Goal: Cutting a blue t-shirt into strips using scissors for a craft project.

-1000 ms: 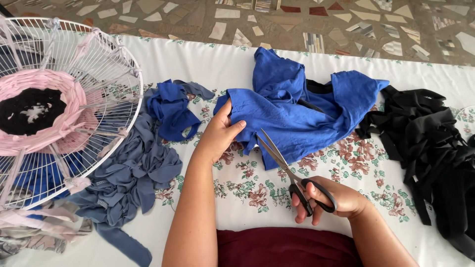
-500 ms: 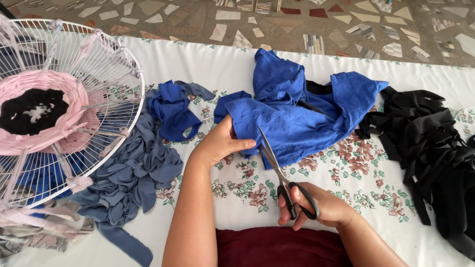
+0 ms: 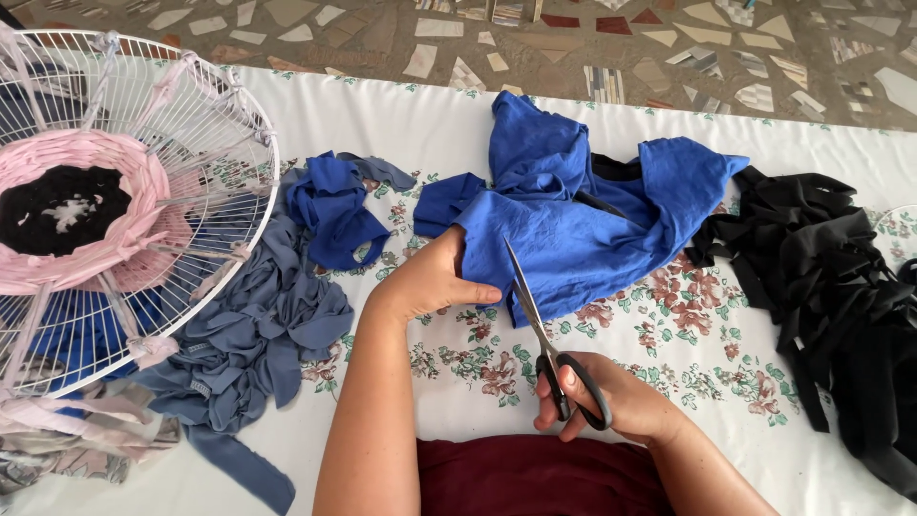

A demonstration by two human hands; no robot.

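A crumpled blue cloth (image 3: 583, 210) lies on a white floral sheet (image 3: 688, 334). My left hand (image 3: 430, 282) pinches its near left edge, thumb pointing right along the hem. My right hand (image 3: 611, 401) grips the black handles of long scissors (image 3: 535, 320). Their blades are nearly together and slant up and left into the cloth's lower edge, just right of my left thumb.
A white wire fan guard (image 3: 124, 201) woven with pink strips stands at the left. Grey-blue strips (image 3: 258, 334) and a blue scrap (image 3: 334, 205) lie beside it. Black cloth strips (image 3: 831, 287) are heaped at the right. Tiled floor (image 3: 573, 48) lies beyond the sheet.
My right hand has slid the scissors left and forward into the blue cloth's edge. My left hand shifted its pinch slightly along the hem.
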